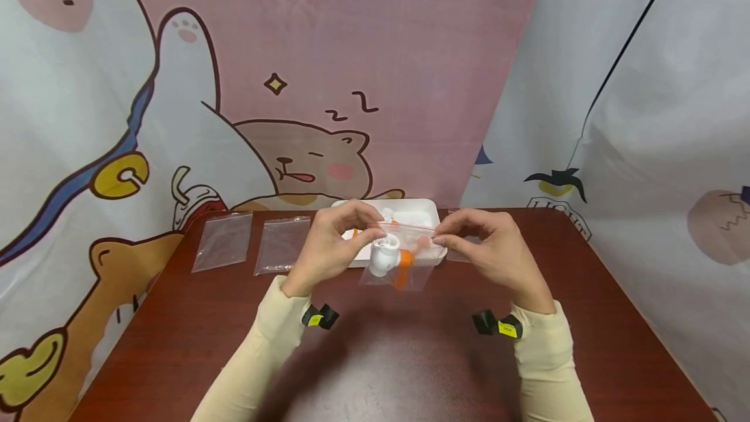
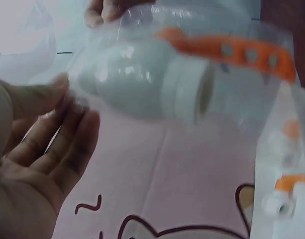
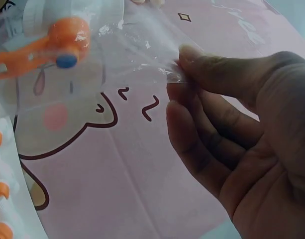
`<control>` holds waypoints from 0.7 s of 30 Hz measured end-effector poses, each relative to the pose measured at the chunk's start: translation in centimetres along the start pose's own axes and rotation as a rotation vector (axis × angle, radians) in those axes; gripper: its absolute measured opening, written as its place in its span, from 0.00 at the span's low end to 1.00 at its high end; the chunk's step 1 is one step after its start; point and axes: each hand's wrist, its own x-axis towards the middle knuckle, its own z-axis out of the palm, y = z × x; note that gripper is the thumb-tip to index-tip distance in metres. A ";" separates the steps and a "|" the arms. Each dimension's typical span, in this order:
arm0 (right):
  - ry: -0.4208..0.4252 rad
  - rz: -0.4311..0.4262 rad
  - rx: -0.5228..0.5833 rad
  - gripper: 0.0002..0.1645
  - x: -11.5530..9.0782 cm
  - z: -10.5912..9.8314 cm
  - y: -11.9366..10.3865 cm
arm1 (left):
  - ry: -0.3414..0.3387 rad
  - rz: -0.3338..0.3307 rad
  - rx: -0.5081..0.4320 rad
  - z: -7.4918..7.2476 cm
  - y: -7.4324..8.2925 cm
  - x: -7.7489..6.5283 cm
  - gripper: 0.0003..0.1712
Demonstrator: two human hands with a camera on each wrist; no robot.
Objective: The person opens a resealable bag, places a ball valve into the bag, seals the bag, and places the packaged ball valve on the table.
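Note:
Both hands hold a clear zip bag (image 1: pixel 423 273) up by its top edge, over the front of the white tray. Inside the bag sits a white plastic tap-like part (image 1: pixel 383 256) with an orange lever (image 1: pixel 404 259); a blue dot shows on the lever's hub in the right wrist view. My left hand (image 1: pixel 335 239) pinches the bag's left top corner between thumb and fingers, close to the white part. At the right top corner, the thumb and forefinger of my right hand (image 1: pixel 492 246) grip the film, pulling the edge straight.
Behind the bag stands the white tray (image 1: pixel 432 208), partly hidden, with several white and orange parts (image 2: pixel 284 196) in it. Two flat clear bags (image 1: pixel 222 243) (image 1: pixel 283 244) lie left on the brown table (image 1: pixel 433 370); more clear film (image 1: pixel 461 254) lies right of the tray. A printed curtain (image 1: pixel 410 70) hangs behind.

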 end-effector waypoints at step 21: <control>-0.075 -0.092 -0.079 0.12 0.4 1.9 -0.8 | 0.061 0.065 -0.112 2.3 0.2 0.3 0.14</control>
